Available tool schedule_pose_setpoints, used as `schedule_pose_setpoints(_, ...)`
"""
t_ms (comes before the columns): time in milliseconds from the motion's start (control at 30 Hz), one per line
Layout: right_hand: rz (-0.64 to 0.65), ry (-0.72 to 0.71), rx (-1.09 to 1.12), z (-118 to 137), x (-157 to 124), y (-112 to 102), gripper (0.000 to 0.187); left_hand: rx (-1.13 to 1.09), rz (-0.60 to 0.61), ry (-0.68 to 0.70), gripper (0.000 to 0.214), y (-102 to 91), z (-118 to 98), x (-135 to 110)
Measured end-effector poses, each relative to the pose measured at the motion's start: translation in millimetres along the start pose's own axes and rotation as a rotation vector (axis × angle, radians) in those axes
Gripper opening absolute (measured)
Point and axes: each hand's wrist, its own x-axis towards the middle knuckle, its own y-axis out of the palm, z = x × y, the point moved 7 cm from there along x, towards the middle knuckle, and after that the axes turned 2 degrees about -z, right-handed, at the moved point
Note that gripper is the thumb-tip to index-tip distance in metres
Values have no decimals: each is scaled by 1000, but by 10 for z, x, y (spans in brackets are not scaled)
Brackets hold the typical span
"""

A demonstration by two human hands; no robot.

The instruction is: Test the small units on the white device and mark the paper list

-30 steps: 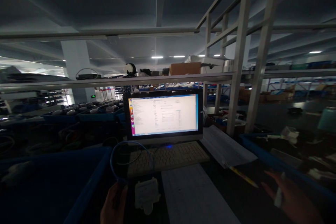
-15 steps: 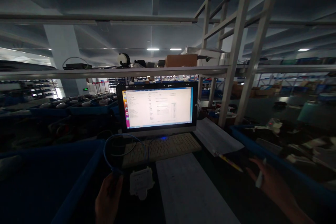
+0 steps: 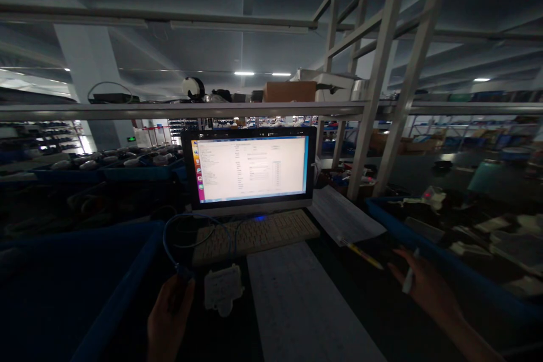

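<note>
The left hand (image 3: 167,319) comes up from 7 o'clock in the view, wrist low and back turned to the camera. Its fingers (image 3: 182,294) are closed round the end of a blue cable (image 3: 164,240), though in the dim light the exact grip is hard to read. The right hand (image 3: 426,288) reaches in from 4 o'clock, forearm slanting up and left, palm down above the desk (image 3: 365,300). Its fingers are loosely spread, with a white pen (image 3: 409,280) tucked between them.

The cable is thin and springy. From the grip it rises in one wide loop towards 12 o'clock and crosses the near left corner of the pale keyboard (image 3: 258,231). Just beside the left hand, at its 2 o'clock, lies a small white plastic box (image 3: 223,289), flat on the desk with rounded corners. I cannot tell whether the cable is plugged into it. The lit monitor (image 3: 251,167) stands at 12 o'clock from the keyboard.

At 9 o'clock from the left hand, the rim of a deep blue bin (image 3: 127,283) runs close alongside it. A long grey sheet (image 3: 297,305) lies between the two hands. A yellow pencil (image 3: 361,253) lies at 10 o'clock from the right hand, near its fingertips but apart from them. At 2 o'clock from that hand, the rim of a second blue bin (image 3: 407,235) hems it in, and dark bare desk lies between the sheet and this rim.
</note>
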Motion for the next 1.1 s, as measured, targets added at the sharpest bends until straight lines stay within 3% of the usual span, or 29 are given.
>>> schedule_pose_setpoints(433, 16, 1, -3, 14, -9, -8, 44, 11, 0, -19, 53, -3, -45, -35)
schedule_pose_setpoints(667, 6, 5, 14, -1, -8, 1, 43, 7, 0, 37, 50, -2, -52, -10)
schedule_pose_setpoints(1100, 17, -3, -17, -20, -23, 21, 45, 2, 5, -24, 53, 8, -72, -45)
